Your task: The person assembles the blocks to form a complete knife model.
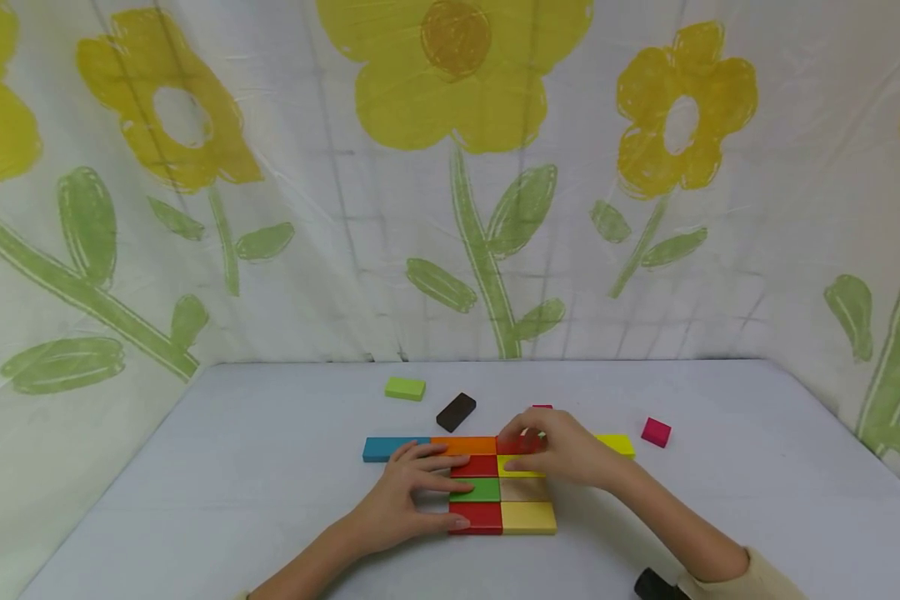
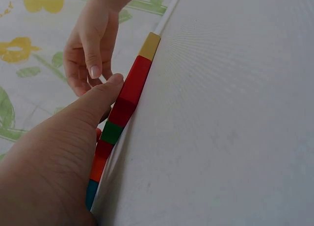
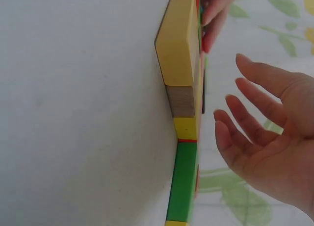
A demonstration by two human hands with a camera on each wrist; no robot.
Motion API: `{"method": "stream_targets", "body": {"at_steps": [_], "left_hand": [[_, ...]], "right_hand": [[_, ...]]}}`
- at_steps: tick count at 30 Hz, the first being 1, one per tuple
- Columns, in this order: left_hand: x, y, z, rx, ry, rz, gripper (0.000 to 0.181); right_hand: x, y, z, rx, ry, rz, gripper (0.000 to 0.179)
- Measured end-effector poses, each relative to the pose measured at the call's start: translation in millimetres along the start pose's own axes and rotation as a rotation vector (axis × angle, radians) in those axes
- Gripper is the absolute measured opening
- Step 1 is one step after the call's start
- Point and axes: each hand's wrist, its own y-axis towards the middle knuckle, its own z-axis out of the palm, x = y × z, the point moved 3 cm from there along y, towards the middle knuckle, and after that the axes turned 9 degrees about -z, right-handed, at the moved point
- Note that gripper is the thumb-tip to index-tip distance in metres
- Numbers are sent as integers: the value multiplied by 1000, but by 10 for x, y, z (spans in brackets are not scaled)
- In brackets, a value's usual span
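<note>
White tabletop (image 1: 195, 500) holds loose blocks (image 1: 456, 412) near adjoining blocks (image 1: 476, 521), which the spread left hand (image 1: 402, 504) touches; empty, loosely curved right hand (image 1: 570, 450) mostly hides from the head view a green block (image 3: 182, 179) the right wrist view bares

I faced a white, creased sheet (image 1: 375, 225) hanging behind a pale table (image 1: 240, 442), and it wrapped round both sides. Big yellow flowers (image 1: 450, 108) on green stems (image 1: 484, 254) covered it; faint grid lines (image 1: 351, 242) showed there, under soft light.
</note>
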Motion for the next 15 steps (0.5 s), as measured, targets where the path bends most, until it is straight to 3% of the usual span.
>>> {"method": "stream_targets", "body": {"at_steps": [8, 15], "left_hand": [[-12, 1, -1, -14, 6, 25, 39], [-8, 0, -4, -12, 1, 24, 39]], "right_hand": [[-41, 226, -6, 2, 15, -25, 28], [-81, 433, 3, 4, 10, 7, 31]]}}
